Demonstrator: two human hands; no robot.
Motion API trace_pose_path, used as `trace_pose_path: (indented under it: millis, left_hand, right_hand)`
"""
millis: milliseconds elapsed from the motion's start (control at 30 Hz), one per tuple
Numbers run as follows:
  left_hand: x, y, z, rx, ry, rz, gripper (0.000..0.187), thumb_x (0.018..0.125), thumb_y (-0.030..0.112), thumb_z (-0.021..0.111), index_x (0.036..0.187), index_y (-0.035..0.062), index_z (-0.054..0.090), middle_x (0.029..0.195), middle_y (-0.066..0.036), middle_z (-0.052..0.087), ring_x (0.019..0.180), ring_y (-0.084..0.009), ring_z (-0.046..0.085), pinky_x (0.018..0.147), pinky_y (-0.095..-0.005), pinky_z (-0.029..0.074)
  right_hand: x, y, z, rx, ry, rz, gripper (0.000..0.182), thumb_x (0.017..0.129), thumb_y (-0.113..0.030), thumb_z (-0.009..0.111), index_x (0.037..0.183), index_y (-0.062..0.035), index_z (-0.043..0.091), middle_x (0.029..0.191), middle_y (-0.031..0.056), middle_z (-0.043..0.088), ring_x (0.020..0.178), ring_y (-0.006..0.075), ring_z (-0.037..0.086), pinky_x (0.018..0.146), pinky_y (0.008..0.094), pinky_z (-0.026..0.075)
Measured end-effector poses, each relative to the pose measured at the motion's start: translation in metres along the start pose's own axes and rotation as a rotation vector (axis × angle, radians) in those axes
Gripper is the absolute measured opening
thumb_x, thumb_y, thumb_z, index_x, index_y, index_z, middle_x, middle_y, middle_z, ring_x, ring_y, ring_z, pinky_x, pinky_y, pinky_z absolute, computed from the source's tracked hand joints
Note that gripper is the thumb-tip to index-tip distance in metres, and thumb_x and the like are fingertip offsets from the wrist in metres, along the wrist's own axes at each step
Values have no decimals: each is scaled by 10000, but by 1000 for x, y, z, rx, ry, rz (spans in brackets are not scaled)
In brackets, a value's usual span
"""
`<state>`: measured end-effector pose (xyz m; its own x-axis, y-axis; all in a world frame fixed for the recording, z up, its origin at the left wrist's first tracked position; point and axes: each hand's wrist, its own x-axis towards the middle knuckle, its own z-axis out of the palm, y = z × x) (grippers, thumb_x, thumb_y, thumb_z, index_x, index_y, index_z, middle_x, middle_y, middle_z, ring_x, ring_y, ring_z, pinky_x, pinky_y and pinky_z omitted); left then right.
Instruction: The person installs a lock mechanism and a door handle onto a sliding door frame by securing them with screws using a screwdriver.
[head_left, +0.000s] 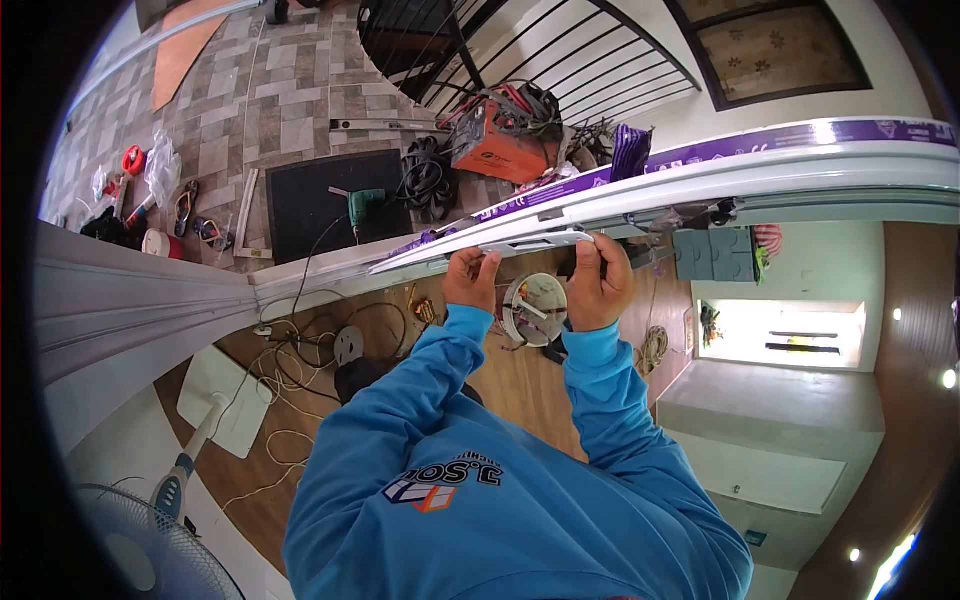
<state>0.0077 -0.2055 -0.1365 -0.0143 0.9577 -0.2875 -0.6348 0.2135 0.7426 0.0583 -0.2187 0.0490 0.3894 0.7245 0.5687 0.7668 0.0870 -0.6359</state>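
Observation:
A thin white slotted plate (535,243) lies against the long white frame rail (700,180), which carries purple printed film. My left hand (471,280) pinches the left end of the plate between thumb and fingers. At the plate's right end, my right hand (600,283) grips it in the same way. Both sleeves are blue. Below the plate, between my hands, a round white bucket (535,308) with tools in it stands on the wooden floor.
Beyond the rail are a green drill (365,205) on a black mat (300,205), an orange box (500,145) with cables, and a spirit level (385,125). Tangled cords (300,345) and a white fan (150,560) are at the lower left.

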Motion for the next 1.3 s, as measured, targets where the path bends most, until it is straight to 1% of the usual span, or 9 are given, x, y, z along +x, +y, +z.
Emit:
trace_pose_path:
  millis: [367,533,667,733,767,833,1000,1067,1300]
  left_hand:
    - [-4,1,8,32,117,66,316,808,168,752,1006,-27,602,862,-73,662,768,-108,603,703,-246,501]
    - [-1,5,0,309,61,168,341,815,246,741,959,-14,574,760,-65,626,678,-126,584,612,-275,484]
    - [4,9,-9,455,9,111,380,793,284,758,950,-1,562,786,-87,605,746,-191,589,676,-330,483]
    - [8,15,-16,769,51,521,484,719,320,813,992,11,560,927,-134,595,897,-287,574,825,-386,465]
    - [10,27,-13,775,55,515,484,719,320,813,992,11,560,927,-134,595,897,-287,574,825,-386,465]
    - [19,58,-3,731,109,859,620,637,329,857,1075,19,545,1074,-165,561,1020,-352,528,936,-433,416]
    - [51,68,-15,836,-263,930,786,631,331,855,1235,5,472,1159,-185,553,1048,-354,548,885,-424,466]
    - [51,66,-18,949,-461,648,730,695,391,798,1220,-1,479,1088,-180,589,966,-345,589,804,-419,493]
    - [51,57,-17,931,-369,770,633,745,451,731,1151,14,518,986,-161,618,879,-334,616,728,-402,509]
  right_hand:
    - [0,10,5,130,9,97,149,870,-106,670,950,16,643,858,81,660,769,122,581,692,254,474]
    - [-3,9,10,144,37,130,144,872,-104,667,950,15,642,856,81,659,763,119,579,687,249,471]
    - [-5,4,13,148,73,169,141,875,-104,661,951,13,642,852,79,656,760,117,578,679,248,467]
    - [-4,7,12,152,59,158,143,877,-107,659,952,13,642,850,79,655,757,118,578,677,247,466]
    - [-4,8,11,154,47,147,145,878,-109,658,953,13,641,847,78,653,754,118,577,674,246,465]
    - [-5,11,11,143,51,139,148,881,-113,656,955,14,640,844,78,652,752,118,576,673,245,464]
    - [-4,12,13,196,57,117,147,886,-112,651,961,14,639,818,46,628,657,83,533,567,212,418]
    - [-4,12,13,235,51,101,140,884,-102,651,967,11,638,806,33,614,600,62,499,515,199,385]
    - [-2,10,11,252,19,79,138,885,-89,648,982,7,633,791,27,602,556,51,470,474,199,367]
